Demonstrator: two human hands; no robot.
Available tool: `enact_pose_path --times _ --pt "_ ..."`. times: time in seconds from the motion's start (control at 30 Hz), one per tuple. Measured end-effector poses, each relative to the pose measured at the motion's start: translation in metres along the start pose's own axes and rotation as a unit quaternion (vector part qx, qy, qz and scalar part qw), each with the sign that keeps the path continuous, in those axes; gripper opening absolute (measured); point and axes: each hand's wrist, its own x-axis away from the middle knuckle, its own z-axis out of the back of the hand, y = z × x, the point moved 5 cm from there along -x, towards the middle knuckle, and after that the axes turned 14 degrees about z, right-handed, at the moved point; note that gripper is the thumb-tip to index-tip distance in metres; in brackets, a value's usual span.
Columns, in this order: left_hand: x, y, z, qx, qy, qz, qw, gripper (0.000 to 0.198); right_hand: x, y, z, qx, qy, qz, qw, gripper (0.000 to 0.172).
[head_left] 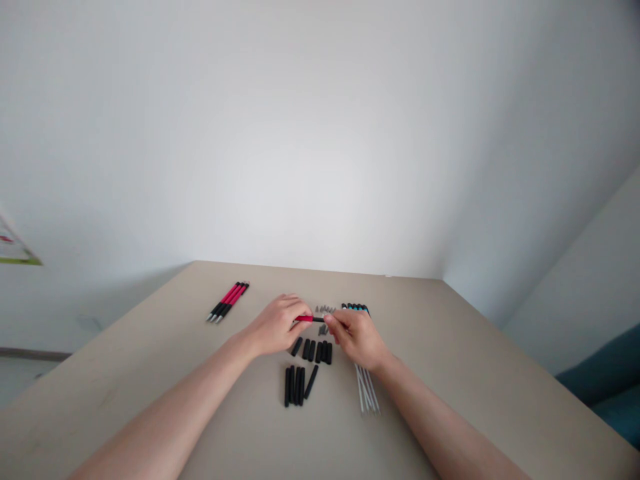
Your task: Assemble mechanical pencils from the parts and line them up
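Over the middle of the table, my left hand is closed around a red pen barrel, which lies level with a thin black section pointing right. My right hand pinches the far end of that black section; its fingertips hide what is there. Small grey cone-shaped pen tips lie just behind the hands. Below them sit several short black grips and, nearer me, several longer black tubes. White pen refills stick out from under my right wrist.
Three red-and-black pens lie side by side at the left of the beige table. Behind my right hand are several black-and-blue pen parts, partly covered. A white wall stands along the back edge. Dark teal fabric is at the right.
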Motion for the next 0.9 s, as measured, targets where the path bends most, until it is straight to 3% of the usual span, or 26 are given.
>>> enact_pose_path --times 0.5,0.9 --pt "-0.0002 0.0033 0.0008 -0.023 -0.019 -0.014 0.999 0.018 0.0002 -0.0002 -0.0002 0.002 -0.003 0.002 1.0 0.045" --pt "-0.001 0.0014 0.0032 -0.016 0.009 0.002 1.0 0.012 0.0 -0.0005 0.0 0.004 -0.004 0.0 1.0 0.046"
